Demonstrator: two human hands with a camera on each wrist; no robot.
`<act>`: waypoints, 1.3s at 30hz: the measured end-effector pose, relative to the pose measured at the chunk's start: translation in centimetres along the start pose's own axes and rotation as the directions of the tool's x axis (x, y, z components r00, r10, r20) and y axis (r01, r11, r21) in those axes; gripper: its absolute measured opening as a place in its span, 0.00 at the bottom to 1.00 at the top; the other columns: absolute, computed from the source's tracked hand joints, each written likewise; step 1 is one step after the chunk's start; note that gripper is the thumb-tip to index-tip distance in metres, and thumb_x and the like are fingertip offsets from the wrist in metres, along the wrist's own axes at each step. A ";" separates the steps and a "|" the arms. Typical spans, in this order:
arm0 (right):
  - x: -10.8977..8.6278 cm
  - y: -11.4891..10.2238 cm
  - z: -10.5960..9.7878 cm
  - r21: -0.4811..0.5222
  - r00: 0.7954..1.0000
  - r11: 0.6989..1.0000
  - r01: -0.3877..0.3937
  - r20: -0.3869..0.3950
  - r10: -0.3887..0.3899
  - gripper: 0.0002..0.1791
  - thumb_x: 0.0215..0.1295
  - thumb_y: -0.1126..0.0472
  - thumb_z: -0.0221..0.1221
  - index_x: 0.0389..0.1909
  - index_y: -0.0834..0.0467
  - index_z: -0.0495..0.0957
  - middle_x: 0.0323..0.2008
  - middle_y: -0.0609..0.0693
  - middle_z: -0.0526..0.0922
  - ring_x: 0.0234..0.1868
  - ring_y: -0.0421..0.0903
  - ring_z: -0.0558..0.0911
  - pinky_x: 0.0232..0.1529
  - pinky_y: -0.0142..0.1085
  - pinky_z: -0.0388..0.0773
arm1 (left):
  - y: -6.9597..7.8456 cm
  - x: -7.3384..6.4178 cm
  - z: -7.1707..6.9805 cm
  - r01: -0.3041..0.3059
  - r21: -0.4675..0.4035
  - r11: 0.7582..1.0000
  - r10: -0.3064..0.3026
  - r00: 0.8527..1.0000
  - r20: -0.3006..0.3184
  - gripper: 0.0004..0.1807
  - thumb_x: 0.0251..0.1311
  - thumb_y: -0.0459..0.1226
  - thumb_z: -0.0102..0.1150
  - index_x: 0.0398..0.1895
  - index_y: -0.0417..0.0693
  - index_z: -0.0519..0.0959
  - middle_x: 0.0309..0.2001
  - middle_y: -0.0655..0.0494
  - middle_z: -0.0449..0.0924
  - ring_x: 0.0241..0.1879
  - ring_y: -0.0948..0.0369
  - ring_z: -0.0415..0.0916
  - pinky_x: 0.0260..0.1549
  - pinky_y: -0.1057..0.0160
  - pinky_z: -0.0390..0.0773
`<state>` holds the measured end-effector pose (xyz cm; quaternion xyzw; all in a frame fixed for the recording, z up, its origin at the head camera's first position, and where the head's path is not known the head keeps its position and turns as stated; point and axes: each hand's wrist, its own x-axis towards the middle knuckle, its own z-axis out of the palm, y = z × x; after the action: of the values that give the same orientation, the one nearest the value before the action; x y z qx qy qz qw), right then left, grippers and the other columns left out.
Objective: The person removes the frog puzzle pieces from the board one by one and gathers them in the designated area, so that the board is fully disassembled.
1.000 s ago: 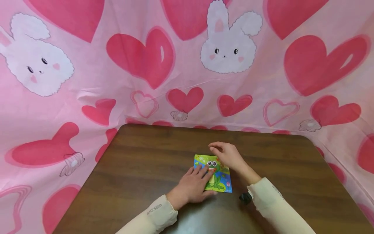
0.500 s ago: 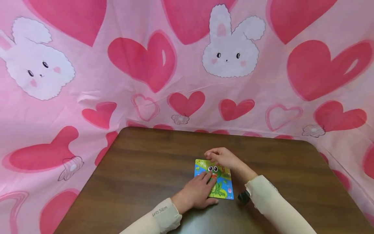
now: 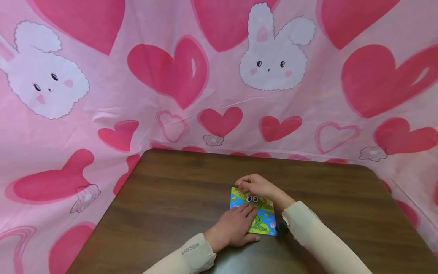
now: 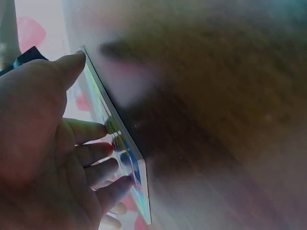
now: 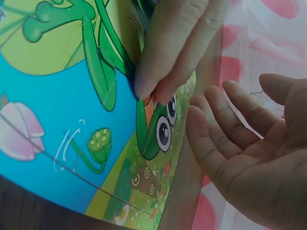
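Observation:
A square frog picture puzzle (image 3: 268,215), with thin cut lines across its bright blue and green surface, lies flat on the brown table. My left hand (image 3: 236,225) rests on its left side, fingers spread over the frog, the thumb near the front edge. In the left wrist view those fingertips (image 4: 125,183) touch the printed face. Over the far edge of the puzzle is my right hand (image 3: 258,185), its fingers loosely bent near the far left corner. The right wrist view shows this right hand (image 5: 249,139) palm inward beside the frog's eyes (image 5: 164,134), nothing held in it.
The wooden table (image 3: 171,190) has rounded far corners. A pink cloth (image 3: 219,91) with hearts and rabbits hangs behind and along the sides. Something small and black (image 3: 282,227) sits under the right wrist, close to the puzzle's right edge.
My right hand has moved left along the puzzle's far edge, toward its far left corner. The left hand stays on the frog. The head view has shifted slightly.

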<state>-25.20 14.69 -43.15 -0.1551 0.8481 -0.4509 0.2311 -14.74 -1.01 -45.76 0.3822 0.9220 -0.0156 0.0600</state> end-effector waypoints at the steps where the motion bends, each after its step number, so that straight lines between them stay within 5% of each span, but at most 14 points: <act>1: 0.1 0.0 0.0 -0.006 1.000 1.000 0.000 0.003 0.000 0.19 0.78 0.56 0.52 0.58 0.64 0.80 0.51 0.59 0.86 0.52 0.53 0.86 0.53 0.46 0.83 | 0.0 0.1 0.0 -0.004 0.009 1.000 0.004 1.000 -0.006 0.42 0.69 0.67 0.46 0.78 0.54 0.62 0.77 0.58 0.61 0.77 0.59 0.58 0.70 0.57 0.68; 9: 0.7 -0.1 -0.1 -0.025 1.000 1.000 -0.013 0.023 0.013 0.20 0.78 0.55 0.52 0.59 0.62 0.80 0.52 0.57 0.85 0.51 0.50 0.85 0.52 0.44 0.82 | -0.1 0.6 -0.3 -0.014 0.103 0.995 0.020 0.998 -0.065 0.40 0.66 0.68 0.48 0.72 0.55 0.66 0.73 0.59 0.67 0.73 0.60 0.63 0.66 0.61 0.71; 14: 0.8 -0.1 -0.2 -0.013 0.999 1.000 -0.028 0.023 0.028 0.19 0.78 0.55 0.53 0.60 0.62 0.80 0.51 0.56 0.86 0.49 0.49 0.85 0.49 0.42 0.82 | 0.1 0.8 -0.8 -0.004 0.114 0.994 0.008 0.999 -0.037 0.39 0.66 0.69 0.48 0.71 0.57 0.67 0.73 0.60 0.67 0.73 0.61 0.64 0.64 0.61 0.73; 21: 1.0 -0.4 -0.1 -0.016 0.999 0.999 -0.049 0.021 0.049 0.18 0.77 0.56 0.54 0.59 0.61 0.80 0.42 0.55 0.83 0.31 0.49 0.76 0.37 0.38 0.77 | 0.2 1.1 -0.7 0.010 0.112 0.994 -0.009 1.000 -0.016 0.38 0.64 0.69 0.51 0.70 0.59 0.67 0.72 0.60 0.67 0.73 0.61 0.64 0.62 0.60 0.75; 33: 1.6 -0.6 0.3 -0.084 0.998 0.996 -0.040 0.045 0.044 0.19 0.76 0.54 0.55 0.59 0.59 0.81 0.39 0.54 0.82 0.29 0.45 0.74 0.36 0.34 0.73 | 0.2 1.3 -1.2 0.035 0.041 0.999 -0.037 0.998 0.058 0.44 0.64 0.69 0.51 0.76 0.57 0.62 0.77 0.57 0.61 0.77 0.59 0.59 0.67 0.61 0.70; 39: 1.8 -0.6 0.2 -0.095 0.998 0.995 -0.020 0.063 0.026 0.19 0.77 0.54 0.55 0.59 0.60 0.81 0.32 0.54 0.79 0.23 0.45 0.71 0.32 0.34 0.72 | 0.0 1.6 -1.0 0.022 0.072 0.997 -0.025 0.999 0.032 0.43 0.61 0.70 0.53 0.73 0.58 0.65 0.74 0.58 0.65 0.74 0.61 0.62 0.63 0.62 0.73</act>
<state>-26.59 13.35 -43.26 -0.1706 0.8623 -0.4024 0.2557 -15.92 0.20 -44.97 0.3729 0.9242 -0.0557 0.0612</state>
